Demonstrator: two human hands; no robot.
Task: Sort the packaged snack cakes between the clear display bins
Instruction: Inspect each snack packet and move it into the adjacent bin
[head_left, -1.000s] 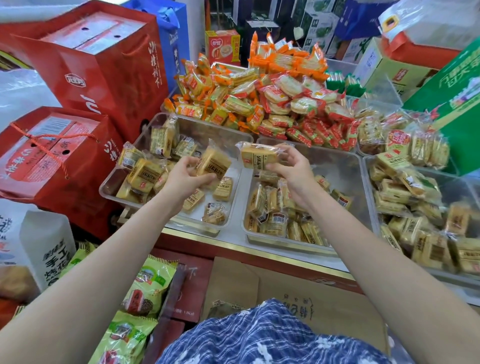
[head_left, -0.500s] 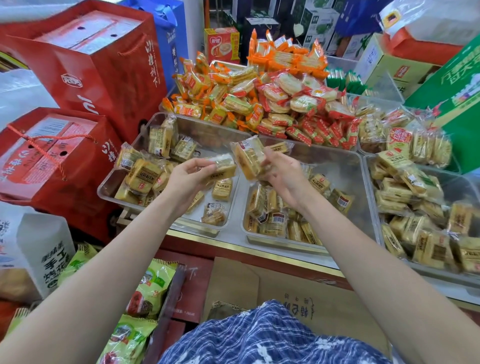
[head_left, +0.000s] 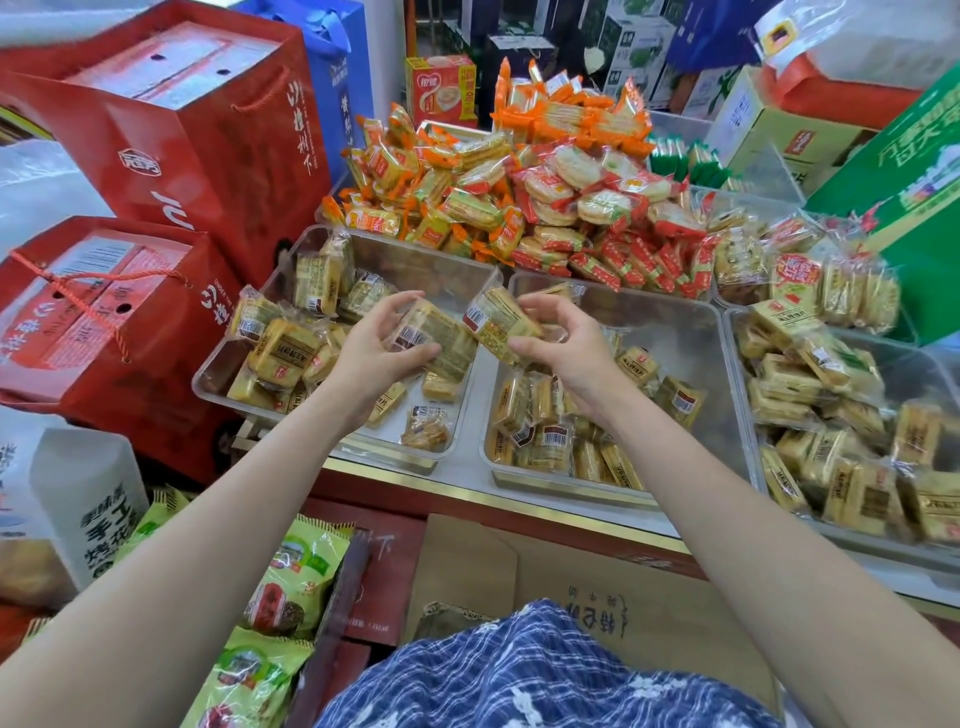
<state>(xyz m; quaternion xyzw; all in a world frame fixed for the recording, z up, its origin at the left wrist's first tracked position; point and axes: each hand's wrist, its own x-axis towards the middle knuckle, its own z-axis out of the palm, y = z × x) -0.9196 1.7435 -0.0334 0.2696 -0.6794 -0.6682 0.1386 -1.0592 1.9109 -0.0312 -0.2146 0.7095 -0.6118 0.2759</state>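
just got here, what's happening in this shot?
A person stands at a shop counter sorting packaged snack cakes among clear bins. The left hand grips one wrapped cake over the left bin; the right hand pinches another cake beside it, above the rim between the left bin and the middle bin. Both cakes are held barcode side up, close together. Neither is set down yet. A third bin to the right is fuller.

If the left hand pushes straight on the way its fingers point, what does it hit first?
Most likely the snack cake in the right hand: the left hand, holding its own cake, points rightward at it, nearly touching. Depth is unclear.
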